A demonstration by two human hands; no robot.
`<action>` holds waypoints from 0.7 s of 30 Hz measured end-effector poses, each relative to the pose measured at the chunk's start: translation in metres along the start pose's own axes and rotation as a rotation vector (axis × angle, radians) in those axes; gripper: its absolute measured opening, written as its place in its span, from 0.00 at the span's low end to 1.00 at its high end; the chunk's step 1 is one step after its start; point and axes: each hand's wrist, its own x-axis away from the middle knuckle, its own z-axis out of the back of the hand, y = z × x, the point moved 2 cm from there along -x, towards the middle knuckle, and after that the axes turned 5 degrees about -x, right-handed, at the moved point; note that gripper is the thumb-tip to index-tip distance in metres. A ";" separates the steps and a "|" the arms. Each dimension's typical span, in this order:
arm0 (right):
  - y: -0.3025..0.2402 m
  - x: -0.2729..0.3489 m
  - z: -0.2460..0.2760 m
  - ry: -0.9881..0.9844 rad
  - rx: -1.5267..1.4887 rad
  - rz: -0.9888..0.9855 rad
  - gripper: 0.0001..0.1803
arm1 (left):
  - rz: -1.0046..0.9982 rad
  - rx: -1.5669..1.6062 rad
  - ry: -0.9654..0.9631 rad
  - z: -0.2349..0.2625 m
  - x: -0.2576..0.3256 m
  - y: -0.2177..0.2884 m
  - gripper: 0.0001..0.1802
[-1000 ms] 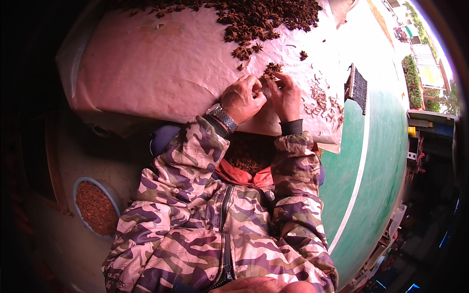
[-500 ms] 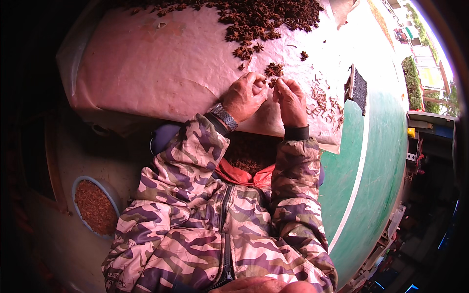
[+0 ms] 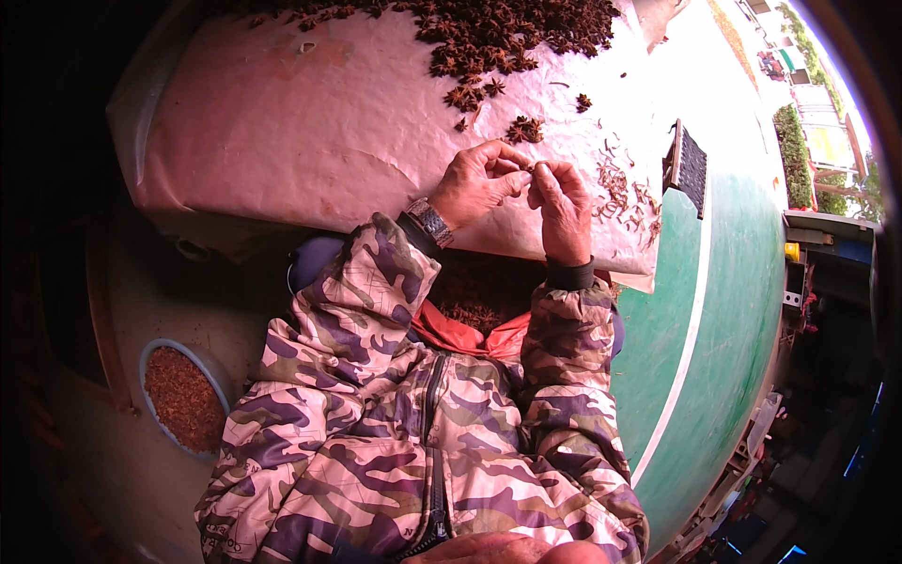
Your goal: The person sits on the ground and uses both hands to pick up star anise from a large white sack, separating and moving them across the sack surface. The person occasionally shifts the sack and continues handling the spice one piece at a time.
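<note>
Over the near part of the pink-sheeted table [image 3: 282, 141], my two hands meet at the fingertips. My left hand [image 3: 477, 185], with a metal-banded watch [image 3: 429, 222] on its wrist, is closed in a pinch. Thumb and forefinger of my right hand [image 3: 566, 211] pinch at the same spot. Between them shows a small dark piece of star anise [image 3: 530, 167], mostly hidden by the fingers. Just beyond my hands lies a small cluster of star anise [image 3: 524, 130]. Farther off spreads a large brown heap of star anise [image 3: 507, 33].
Thin curved stems [image 3: 615, 193] lie scattered right of my right hand. A single star anise [image 3: 583, 102] sits apart. Below the table edge, a red bag [image 3: 451, 331] holds dark pieces. A blue-rimmed basin [image 3: 225, 390] of brown bits stands left. A black slatted object [image 3: 691, 169] is at right.
My hands have drawn together, and the star anise that showed between them is now mostly covered by fingertips. My left hand has turned slightly, its thumb now stretched toward the right fingertips.
</note>
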 end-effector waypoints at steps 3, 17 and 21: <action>0.012 0.007 0.001 0.034 0.399 0.136 0.05 | -0.113 -0.247 0.014 0.001 0.003 -0.001 0.10; 0.007 -0.003 0.066 0.297 0.401 0.130 0.07 | -0.097 -0.551 -0.133 0.000 0.022 0.020 0.11; -0.003 -0.009 0.096 0.449 1.132 0.102 0.09 | -0.201 -0.873 -0.139 0.004 0.026 0.023 0.18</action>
